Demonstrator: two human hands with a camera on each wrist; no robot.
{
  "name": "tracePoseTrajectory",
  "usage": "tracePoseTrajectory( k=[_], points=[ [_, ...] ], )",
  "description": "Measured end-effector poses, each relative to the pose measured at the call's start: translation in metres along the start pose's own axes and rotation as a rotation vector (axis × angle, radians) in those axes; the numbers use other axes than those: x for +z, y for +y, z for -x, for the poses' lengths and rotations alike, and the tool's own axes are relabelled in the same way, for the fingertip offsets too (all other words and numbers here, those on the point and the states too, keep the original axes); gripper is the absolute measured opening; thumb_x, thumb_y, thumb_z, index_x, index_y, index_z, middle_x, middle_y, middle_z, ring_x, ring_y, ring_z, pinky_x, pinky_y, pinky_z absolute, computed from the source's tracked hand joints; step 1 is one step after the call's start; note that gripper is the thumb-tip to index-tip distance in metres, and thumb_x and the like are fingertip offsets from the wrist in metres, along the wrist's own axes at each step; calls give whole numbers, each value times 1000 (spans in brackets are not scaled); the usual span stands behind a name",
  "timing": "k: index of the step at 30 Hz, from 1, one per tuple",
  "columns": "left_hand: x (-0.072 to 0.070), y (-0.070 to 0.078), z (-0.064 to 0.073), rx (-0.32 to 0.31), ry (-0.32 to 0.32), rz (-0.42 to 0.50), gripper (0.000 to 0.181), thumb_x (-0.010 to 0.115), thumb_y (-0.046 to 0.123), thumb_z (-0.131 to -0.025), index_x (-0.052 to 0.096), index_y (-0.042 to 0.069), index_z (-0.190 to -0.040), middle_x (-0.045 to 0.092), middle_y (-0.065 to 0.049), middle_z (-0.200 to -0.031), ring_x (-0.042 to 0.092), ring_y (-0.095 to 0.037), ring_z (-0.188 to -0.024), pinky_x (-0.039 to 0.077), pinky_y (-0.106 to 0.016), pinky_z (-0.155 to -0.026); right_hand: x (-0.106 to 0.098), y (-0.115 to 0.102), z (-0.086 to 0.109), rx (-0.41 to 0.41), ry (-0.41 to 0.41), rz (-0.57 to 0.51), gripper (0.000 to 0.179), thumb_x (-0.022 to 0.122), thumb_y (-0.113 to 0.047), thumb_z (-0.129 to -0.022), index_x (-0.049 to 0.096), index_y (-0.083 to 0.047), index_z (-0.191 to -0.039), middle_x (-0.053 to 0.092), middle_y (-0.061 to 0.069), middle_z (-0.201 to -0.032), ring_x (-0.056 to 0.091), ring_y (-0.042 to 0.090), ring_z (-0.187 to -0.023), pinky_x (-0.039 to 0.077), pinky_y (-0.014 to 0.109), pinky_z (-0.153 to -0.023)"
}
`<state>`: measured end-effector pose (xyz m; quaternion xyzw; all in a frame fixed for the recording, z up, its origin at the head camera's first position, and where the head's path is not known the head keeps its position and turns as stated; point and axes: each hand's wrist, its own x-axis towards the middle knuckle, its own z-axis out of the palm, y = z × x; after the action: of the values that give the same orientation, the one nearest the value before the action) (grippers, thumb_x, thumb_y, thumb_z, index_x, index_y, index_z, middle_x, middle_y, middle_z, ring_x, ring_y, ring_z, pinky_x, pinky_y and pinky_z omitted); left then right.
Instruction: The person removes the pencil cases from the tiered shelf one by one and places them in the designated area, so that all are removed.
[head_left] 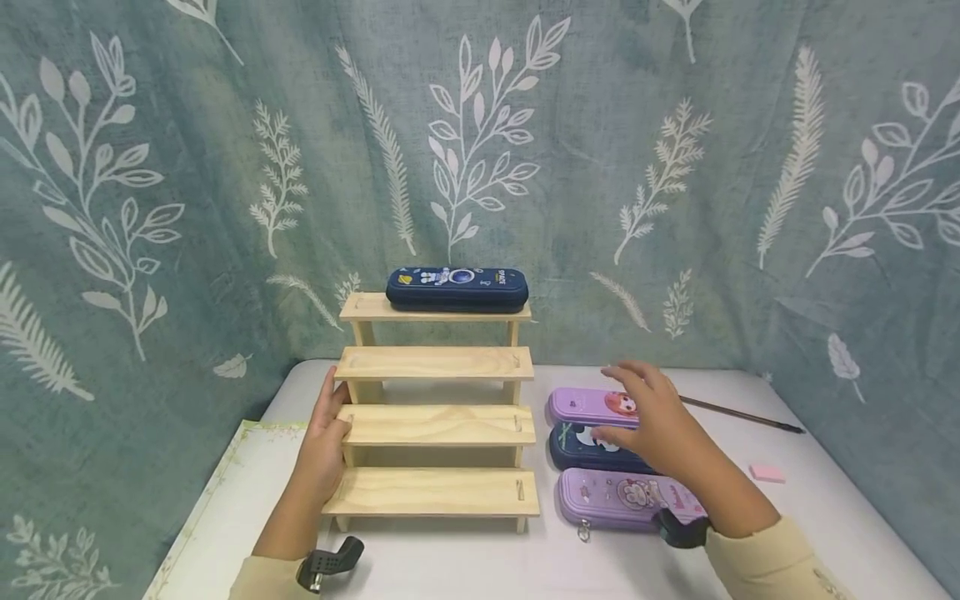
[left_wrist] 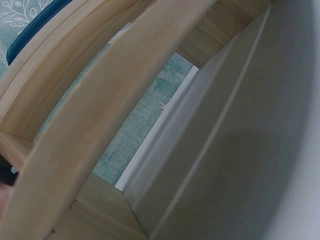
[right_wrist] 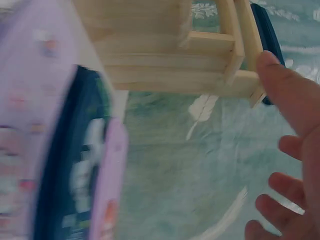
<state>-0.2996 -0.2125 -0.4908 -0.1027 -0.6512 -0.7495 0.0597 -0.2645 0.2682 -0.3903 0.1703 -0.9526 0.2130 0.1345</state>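
Note:
A stepped wooden display rack stands upright on the table. My left hand holds its left side near the middle steps. On the top step lies a dark blue pencil case with an astronaut print. Right of the rack, three pencil cases lie in a column: a lilac one at the back, a dark blue one in the middle, and another lilac one in front. Above them hovers my right hand, thumb and fingers spread apart, with nothing between them. It partly hides the cases.
To the right lie a thin brown stick with a dark tip and a pink eraser-like block. Leaf-patterned green cloth walls the table at the back and sides. A zip ring hangs off the front case.

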Motion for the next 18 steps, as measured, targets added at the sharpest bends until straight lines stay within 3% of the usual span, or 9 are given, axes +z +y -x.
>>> tracePoseTrajectory(
  k=[9, 18],
  points=[
    [1, 4, -3, -14, 21, -16, 100, 27, -14, -92, 5, 49, -166, 8, -5, -177, 9, -28, -162, 16, -58, -128, -28, -34, -87, -123, 13, 28, 86, 87, -37, -86, 46, -7, -155, 45, 20, -154, 42, 43, -144, 39, 65, -116],
    [1, 4, 0, -44, 30, 1, 100, 27, -14, -91, 5, 49, -166, 6, -5, -177, 9, -30, -162, 17, -58, -128, -35, -69, -155, -100, -59, 32, 95, 84, -50, -86, 40, -9, -159, 43, 20, -157, 42, 42, -146, 39, 62, -117]
  ],
)
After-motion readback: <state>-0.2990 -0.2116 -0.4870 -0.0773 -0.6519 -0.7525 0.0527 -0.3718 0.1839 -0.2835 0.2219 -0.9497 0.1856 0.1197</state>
